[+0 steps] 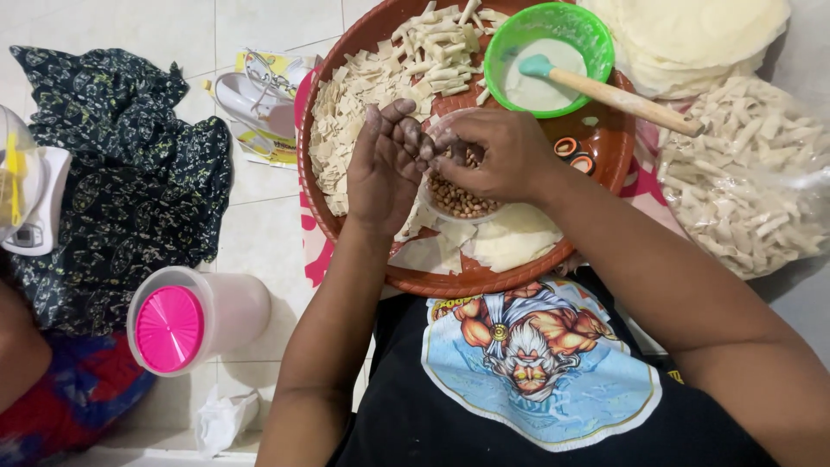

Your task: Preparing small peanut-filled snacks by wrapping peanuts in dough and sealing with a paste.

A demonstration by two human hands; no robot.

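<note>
Far left, a pink-lidded jar point(186, 324) lies on the tiled floor point(259, 225); your left hand point(385, 164) is held flat and open over the round brown tray point(596, 151), holding nothing. Your right hand point(488, 156) pinches something too small to identify against the left fingertips, above the peanuts point(458, 199); the green bowl point(588, 30) of white paste sits beyond.

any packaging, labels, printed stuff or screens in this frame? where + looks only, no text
Clear plastic bag: far right, bulging, full of pale rolled dough pieces.
Printed yellow-and-white paper sheet: on the tile floor left of the round brown tray, partly under a white sandal.
White kitchen scale: far left edge, small grey display, unreadable.
Pink-lidded translucent canister: lower left floor, no label visible.
Left hand and right hand meet over the tray, touching none of these.
</note>
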